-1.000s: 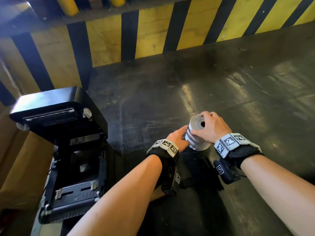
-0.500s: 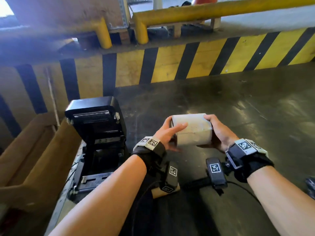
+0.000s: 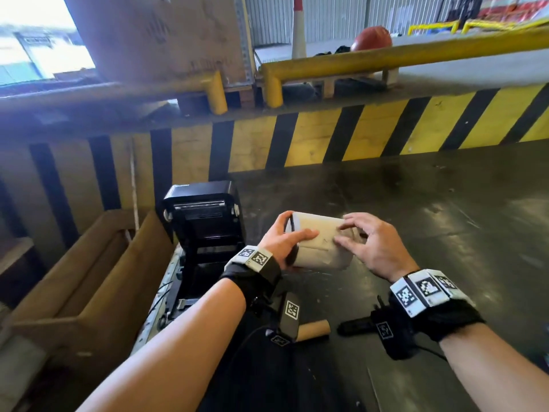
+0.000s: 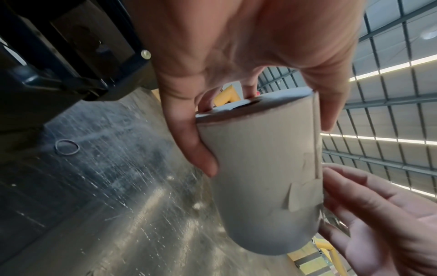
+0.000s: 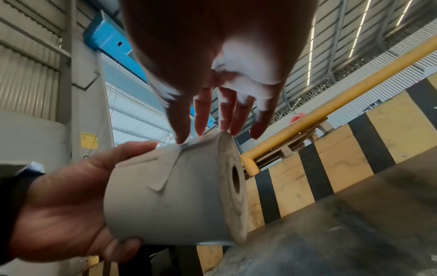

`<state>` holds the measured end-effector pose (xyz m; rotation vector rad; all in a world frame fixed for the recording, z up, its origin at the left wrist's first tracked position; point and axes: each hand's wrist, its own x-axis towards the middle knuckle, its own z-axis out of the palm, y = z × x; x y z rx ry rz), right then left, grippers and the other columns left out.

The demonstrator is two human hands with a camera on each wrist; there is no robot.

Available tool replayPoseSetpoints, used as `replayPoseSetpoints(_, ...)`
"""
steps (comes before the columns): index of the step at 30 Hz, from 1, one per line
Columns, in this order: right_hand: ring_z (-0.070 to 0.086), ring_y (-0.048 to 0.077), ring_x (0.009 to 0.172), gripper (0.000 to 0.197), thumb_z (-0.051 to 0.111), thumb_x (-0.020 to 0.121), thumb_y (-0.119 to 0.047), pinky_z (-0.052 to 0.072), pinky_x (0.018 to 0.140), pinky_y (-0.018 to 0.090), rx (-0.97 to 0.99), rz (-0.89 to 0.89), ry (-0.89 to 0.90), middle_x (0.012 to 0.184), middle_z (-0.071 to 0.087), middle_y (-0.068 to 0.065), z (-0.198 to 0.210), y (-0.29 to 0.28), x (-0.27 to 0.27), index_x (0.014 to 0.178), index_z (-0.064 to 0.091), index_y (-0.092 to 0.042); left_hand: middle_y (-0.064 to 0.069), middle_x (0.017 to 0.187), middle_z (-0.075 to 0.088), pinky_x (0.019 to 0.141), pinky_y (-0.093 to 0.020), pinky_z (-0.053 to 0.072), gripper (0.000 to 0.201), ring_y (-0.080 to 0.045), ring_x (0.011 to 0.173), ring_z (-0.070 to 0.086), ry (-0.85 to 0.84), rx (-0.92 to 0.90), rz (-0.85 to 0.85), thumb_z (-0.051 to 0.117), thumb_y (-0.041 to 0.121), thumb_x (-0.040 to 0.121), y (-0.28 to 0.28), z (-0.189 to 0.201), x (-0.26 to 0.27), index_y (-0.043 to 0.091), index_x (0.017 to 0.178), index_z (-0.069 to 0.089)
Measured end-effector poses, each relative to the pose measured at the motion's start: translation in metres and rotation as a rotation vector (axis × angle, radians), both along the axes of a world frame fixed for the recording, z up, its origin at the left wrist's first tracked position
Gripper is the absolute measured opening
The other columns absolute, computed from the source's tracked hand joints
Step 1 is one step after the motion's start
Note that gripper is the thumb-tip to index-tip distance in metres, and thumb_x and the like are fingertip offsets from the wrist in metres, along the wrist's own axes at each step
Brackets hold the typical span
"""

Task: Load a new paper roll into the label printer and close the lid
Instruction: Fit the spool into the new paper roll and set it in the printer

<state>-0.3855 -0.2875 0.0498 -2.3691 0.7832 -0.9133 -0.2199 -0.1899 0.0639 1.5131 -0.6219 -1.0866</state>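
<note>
A white paper roll [image 3: 320, 242] is held on its side above the dark table, just right of the black label printer [image 3: 205, 221], whose lid stands open. My left hand [image 3: 279, 242] grips the roll's left end, thumb across the front and fingers behind. My right hand [image 3: 374, 248] hovers at the right end with fingers fairly straight, the tips touching the loose taped paper edge. The left wrist view shows the roll [image 4: 260, 177] under my left hand [image 4: 236, 56], beside the printer [image 4: 59, 56]. In the right wrist view my right hand's fingertips [image 5: 182, 138] meet the roll [image 5: 177, 196].
An empty cardboard core [image 3: 315, 330] lies on the table [image 3: 416, 218] near my wrists. A brown cardboard box [image 3: 74, 278] stands left of the printer. A yellow-and-black striped barrier [image 3: 326, 138] bounds the far side. A rubber band [image 4: 67, 147] lies by the printer.
The roll went from standing on the table to being held on its side in the air. My right hand let go of its end and now touches the paper edge with its fingertips.
</note>
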Motion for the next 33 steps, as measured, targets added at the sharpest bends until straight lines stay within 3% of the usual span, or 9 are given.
replayPoseSetpoints(2, 0.062, 0.022, 0.104, 0.022, 0.075, 0.074, -0.023, 0.043, 0.094, 0.026, -0.018, -0.012, -0.016, 0.114, 0.067, 0.009, -0.001, 0.002, 0.003, 0.091, 0.072, -0.009, -0.010, 0.113, 0.055, 0.040, -0.030, 0.051, 0.056, -0.025, 0.078, 0.059, -0.011, 0.007, 0.003, 0.072, 0.018, 0.078, 0.004, 0.004, 0.001, 0.030, 0.125, 0.044)
replayPoseSetpoints(5, 0.063, 0.022, 0.101, 0.017, 0.076, 0.073, -0.019, 0.043, 0.092, 0.024, -0.028, 0.008, -0.029, 0.111, 0.067, 0.009, -0.005, 0.005, 0.007, 0.085, 0.072, -0.008, -0.007, 0.108, 0.054, 0.040, -0.032, 0.053, 0.055, -0.024, 0.079, 0.059, -0.034, 0.022, 0.018, 0.071, 0.020, 0.079, 0.005, 0.007, 0.004, 0.028, 0.126, 0.044)
replayPoseSetpoints(13, 0.061, 0.017, 0.100, 0.010, 0.075, 0.074, -0.017, 0.046, 0.088, 0.021, 0.064, 0.039, -0.038, 0.111, 0.066, 0.004, -0.018, 0.004, 0.003, 0.082, 0.073, -0.011, -0.003, 0.107, 0.052, 0.053, -0.038, 0.055, 0.053, -0.024, 0.088, 0.057, -0.089, 0.122, 0.029, 0.073, 0.027, 0.077, -0.006, -0.005, 0.006, 0.034, 0.120, 0.043)
replayPoseSetpoints(18, 0.058, 0.013, 0.107, 0.005, 0.075, 0.073, -0.017, 0.035, 0.088, 0.000, 0.289, 0.104, -0.064, 0.113, 0.063, 0.000, -0.039, 0.003, -0.011, 0.076, 0.072, -0.020, -0.002, 0.110, 0.049, 0.074, -0.051, 0.057, 0.055, -0.029, 0.100, 0.055, -0.118, 0.222, 0.007, 0.073, 0.032, 0.076, -0.018, -0.021, 0.008, 0.039, 0.120, 0.040)
replayPoseSetpoints(19, 0.058, 0.012, 0.107, 0.008, 0.075, 0.073, -0.018, 0.035, 0.091, 0.002, 0.331, 0.115, -0.074, 0.112, 0.063, -0.001, -0.045, 0.002, -0.013, 0.074, 0.071, -0.024, -0.002, 0.111, 0.049, 0.073, -0.050, 0.057, 0.057, -0.029, 0.100, 0.055, -0.127, 0.233, -0.002, 0.073, 0.032, 0.076, -0.021, -0.024, 0.008, 0.039, 0.122, 0.040)
replayPoseSetpoints(21, 0.059, 0.012, 0.107, 0.011, 0.075, 0.073, -0.018, 0.040, 0.097, 0.018, 0.427, 0.120, -0.137, 0.110, 0.064, -0.005, -0.056, -0.001, -0.019, 0.071, 0.070, -0.028, -0.001, 0.111, 0.048, 0.071, -0.049, 0.057, 0.058, -0.028, 0.099, 0.055, -0.142, 0.260, -0.012, 0.072, 0.031, 0.076, -0.026, -0.031, 0.009, 0.039, 0.123, 0.039)
replayPoseSetpoints(24, 0.062, 0.015, 0.103, 0.015, 0.075, 0.074, -0.016, 0.047, 0.093, 0.033, 0.547, 0.028, -0.231, 0.108, 0.064, -0.008, -0.069, -0.019, -0.034, 0.069, 0.070, -0.030, -0.002, 0.119, 0.046, 0.071, -0.048, 0.057, 0.059, -0.027, 0.100, 0.053, -0.163, 0.325, -0.041, 0.072, 0.032, 0.076, -0.032, -0.043, 0.013, 0.040, 0.124, 0.038)
replayPoseSetpoints(28, 0.065, 0.021, 0.095, 0.019, 0.076, 0.073, -0.015, 0.049, 0.091, 0.033, 0.593, -0.146, -0.158, 0.100, 0.067, 0.002, -0.087, -0.062, -0.057, 0.071, 0.066, -0.031, 0.001, 0.123, 0.039, 0.075, -0.050, 0.056, 0.063, -0.028, 0.105, 0.048, -0.221, 0.407, -0.069, 0.072, 0.033, 0.076, -0.042, -0.066, 0.018, 0.041, 0.127, 0.036)
replayPoseSetpoints(33, 0.063, 0.021, 0.099, 0.014, 0.077, 0.069, -0.025, 0.047, 0.085, 0.032, 0.616, -0.292, 0.219, 0.099, 0.069, 0.003, -0.136, -0.108, -0.067, 0.072, 0.065, -0.032, -0.003, 0.132, 0.037, 0.075, -0.051, 0.054, 0.068, -0.029, 0.107, 0.043, -0.298, 0.484, -0.121, 0.072, 0.029, 0.077, -0.058, -0.090, 0.020, 0.037, 0.132, 0.032)
